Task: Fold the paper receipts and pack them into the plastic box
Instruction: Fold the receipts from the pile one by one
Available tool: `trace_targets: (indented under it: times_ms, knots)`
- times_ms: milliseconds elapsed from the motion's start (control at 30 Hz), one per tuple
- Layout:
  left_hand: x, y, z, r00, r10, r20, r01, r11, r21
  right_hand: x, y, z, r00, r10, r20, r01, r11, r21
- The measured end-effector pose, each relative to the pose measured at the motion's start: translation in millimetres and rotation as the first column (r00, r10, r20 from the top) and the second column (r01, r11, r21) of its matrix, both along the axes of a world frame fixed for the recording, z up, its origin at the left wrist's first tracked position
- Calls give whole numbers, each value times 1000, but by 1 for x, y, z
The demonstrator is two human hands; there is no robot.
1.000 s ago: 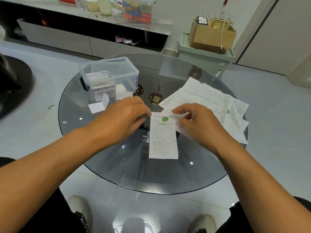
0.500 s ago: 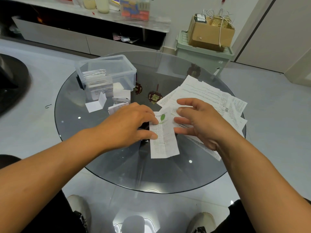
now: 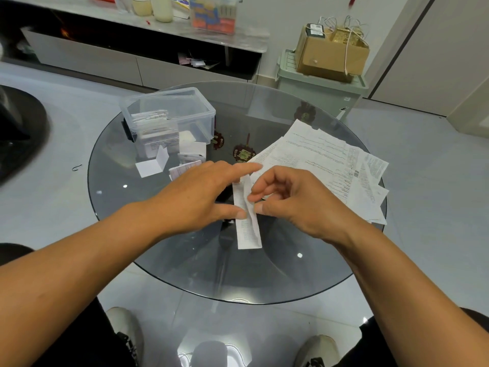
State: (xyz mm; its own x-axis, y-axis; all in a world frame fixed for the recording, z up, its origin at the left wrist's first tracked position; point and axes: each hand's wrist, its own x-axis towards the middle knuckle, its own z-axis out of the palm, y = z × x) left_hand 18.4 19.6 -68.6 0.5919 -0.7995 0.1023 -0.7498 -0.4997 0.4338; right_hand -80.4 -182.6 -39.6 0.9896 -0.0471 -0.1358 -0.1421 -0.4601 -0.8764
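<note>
Receipt [image 3: 247, 218] mid-fold at centre — lengthwise | left hand [image 3: 195, 197] flat, steadying | right hand [image 3: 288, 200] pinching edge over | plastic box [image 3: 169, 112] at 11 o'clock — within reach

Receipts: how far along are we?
Done: several folded receipts stand in the box; a few more lie beside it. In hand: both hands are folding one receipt lengthwise. Left: the unfolded pile.
</note>
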Motion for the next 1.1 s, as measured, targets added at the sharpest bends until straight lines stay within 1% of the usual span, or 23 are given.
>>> trace_targets:
  times_ms: [100,167,200,267,333,400,467,500,600,667,700,767,900,1000,1067,1100]
  knots:
    - [1,2,-1,994,-56,97,58,998,-24,0,1,-4,998,36,-45,-37,999,-37]
    - [1,1,-5,995,-37,97,43,997,-59,0,0,-3,999,18,-43,-21,998,-62]
    - [1,0,-6,998,-17,58,22,995,-92,1,-2,-3,1000,0,-30,-3,997,-83]
    - [1,-1,-8,994,36,-107,-56,979,-194,2,-4,-2,1000,-19,-8,18,989,-148]
    - [2,-4,-5,954,69,-290,-160,940,-302,2,-4,-3,1000,-13,-7,11,980,-201]
    - [1,-5,-3,923,63,-379,-204,916,-345,2,-2,-5,1000,0,4,1,972,-237]
    - [-1,-6,0,912,58,-406,-203,925,-323,0,4,-6,999,18,30,-10,966,-258]
    - [-1,-6,3,915,61,-400,-187,940,-284,0,5,-7,998,24,54,-8,958,-288]
    - [1,2,12,939,45,-342,-73,995,-71,1,5,-10,993,64,96,-18,907,-421]
    - [3,9,18,962,38,-272,-15,996,84,1,3,-11,991,120,64,-74,873,-483]
    - [3,12,21,969,28,-247,1,993,119,1,3,-11,988,150,47,-106,858,-503]
    - [1,13,22,971,25,-238,1,994,108,-1,4,-10,979,201,30,-159,848,-506]
    - [2,11,16,966,67,-251,-60,998,34,-4,11,-9,965,256,59,-207,879,-429]
    - [6,11,12,928,137,-346,-159,987,-35,-1,14,-16,970,210,125,-134,886,-443]
    - [7,12,13,903,129,-409,-160,986,-43,2,17,-19,973,145,177,-55,900,-432]
    - [7,13,16,898,101,-428,-129,991,-35,2,17,-19,973,126,192,-34,906,-422]
